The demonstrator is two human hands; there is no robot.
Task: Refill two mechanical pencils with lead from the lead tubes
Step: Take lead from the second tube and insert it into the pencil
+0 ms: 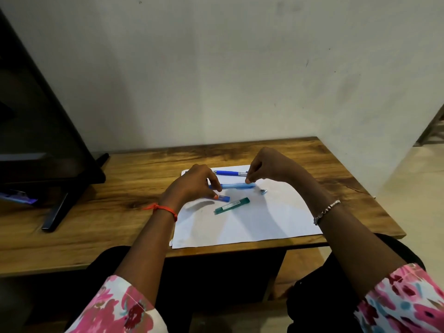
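Observation:
A light blue mechanical pencil (236,186) is held level over the white paper (242,224). My left hand (192,186) grips its left end. My right hand (262,168) pinches at its right end with thumb and forefinger; what lies between the fingertips is too small to tell. A second, dark blue pencil (229,173) lies on the paper behind the hands. A blue lead tube (224,198) lies just under my left fingers, and a green lead tube (231,206) lies beside it. A small metal and blue cap (263,192) rests on the paper to the right.
The paper lies on a wooden desk (120,212) against a pale wall. A dark monitor (36,140) on a stand fills the desk's left side. The desk's right edge drops off near my right wrist.

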